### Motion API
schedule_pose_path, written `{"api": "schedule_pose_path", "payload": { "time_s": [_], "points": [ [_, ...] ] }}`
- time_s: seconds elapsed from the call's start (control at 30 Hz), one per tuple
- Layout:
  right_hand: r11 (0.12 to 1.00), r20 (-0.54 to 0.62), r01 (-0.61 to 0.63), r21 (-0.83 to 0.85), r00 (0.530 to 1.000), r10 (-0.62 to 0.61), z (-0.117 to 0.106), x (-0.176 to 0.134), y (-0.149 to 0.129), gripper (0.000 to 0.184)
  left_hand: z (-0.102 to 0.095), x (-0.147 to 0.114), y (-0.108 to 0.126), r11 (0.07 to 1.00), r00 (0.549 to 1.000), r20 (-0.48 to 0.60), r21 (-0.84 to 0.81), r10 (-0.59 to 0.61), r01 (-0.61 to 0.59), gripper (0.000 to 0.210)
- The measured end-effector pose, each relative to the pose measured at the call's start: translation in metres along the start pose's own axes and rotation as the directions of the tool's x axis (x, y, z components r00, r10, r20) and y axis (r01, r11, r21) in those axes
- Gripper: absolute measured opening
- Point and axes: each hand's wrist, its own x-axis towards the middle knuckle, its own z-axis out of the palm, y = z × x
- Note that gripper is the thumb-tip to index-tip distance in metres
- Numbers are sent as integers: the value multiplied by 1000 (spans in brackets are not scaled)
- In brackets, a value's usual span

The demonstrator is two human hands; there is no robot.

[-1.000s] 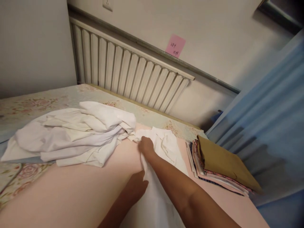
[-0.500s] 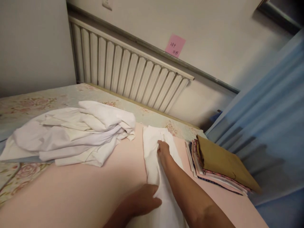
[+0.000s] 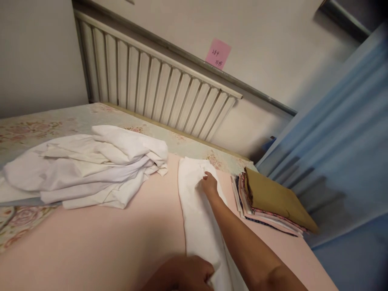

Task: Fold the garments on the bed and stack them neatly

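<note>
A white cloth lies as a long folded strip on the pink surface, running away from me. Near its far end, my right hand has its fingers curled in a pinch at the fabric. Down at the bottom edge of the view, my left hand is closed, thumb and fingers gripping the near part of the same cloth. Its lower side is cut off by the frame. To the left lies a crumpled heap of white cloth, apart from both hands.
A folded stack of fabrics with a mustard-brown piece on top sits at the right. Under the pink sheet is a floral tablecloth. Behind stand a radiator and a wall with a pink note. A blue curtain hangs at the right.
My left hand has moved down toward me and closed on the cloth. The raised fold by my right hand has flattened, and that hand has shifted slightly up. The view has shifted a little.
</note>
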Motion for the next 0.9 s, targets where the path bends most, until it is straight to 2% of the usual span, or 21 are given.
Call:
{"api": "schedule_pose_path", "payload": {
  "time_s": [0.1, 0.17, 0.23, 0.27, 0.3, 0.33, 0.37, 0.4, 0.43, 0.47, 0.5, 0.57, 0.6, 0.77, 0.9],
  "points": [
    [997, 11, 12, -71, 1000, -11, -17, -30, 10, 46, 11, 7, 1, 999, 984, 172, -3, -38, 39, 48],
    [996, 45, 25, -87, 999, -21, -31, -55, 22, 38, 14, 6, 1, 987, 957, 279, -118, -72, 108, 54],
    [996, 78, 29, -84, 997, -22, -49, -82, 38, 30, 11, 2, -2, 939, 946, 309, -287, -95, 188, 54],
    [997, 86, 27, -78, 996, -20, -59, -96, 48, 29, 8, -1, -4, 904, 958, 266, -376, -107, 205, 51],
    [997, 84, 19, -71, 996, -13, -71, -109, 58, 29, 4, -5, -8, 874, 980, 153, -450, -127, 184, 46],
    [998, 75, 5, -67, 997, 0, -84, -122, 69, 29, 0, -7, -12, 862, 987, -24, -492, -156, 124, 39],
    [998, 51, -18, -68, 998, 22, -97, -134, 80, 29, -5, -10, -17, 867, 959, -223, -497, -172, 40, 31],
    [996, 23, -48, -72, 999, 50, -111, -146, 91, 30, -8, -12, -22, 870, 892, -393, -494, -226, 3, 27],
    [994, -4, -78, -77, 997, 78, -123, -157, 101, 29, -10, -13, -27, 875, 802, -529, -483, -277, -16, 25],
    [991, -31, -108, -80, 994, 106, -135, -166, 111, 28, -10, -14, -31, 887, 692, -647, -461, -320, -20, 24],
    [988, -52, -131, -81, 991, 127, -146, -175, 120, 27, -9, -14, -34, 902, 606, -723, -431, -332, -19, 24],
    [982, -83, -171, -85, 983, 164, -161, -189, 135, 27, -1, -13, -37, 915, 501, -789, -402, -355, 15, 26],
    [978, -79, -188, -85, 980, 182, -165, -195, 141, 27, 6, -13, -37, 915, 487, -793, -403, -366, 31, 26],
    [975, 44, -219, -44, 974, 221, -168, -211, 150, 24, 48, -10, -18, 885, 507, -731, -427, -458, 185, 26],
    [980, 112, -197, -15, 974, 197, -167, -219, 148, 27, 70, -6, 2, 878, 515, -728, -259, -452, 403, 23]
  ]
}}
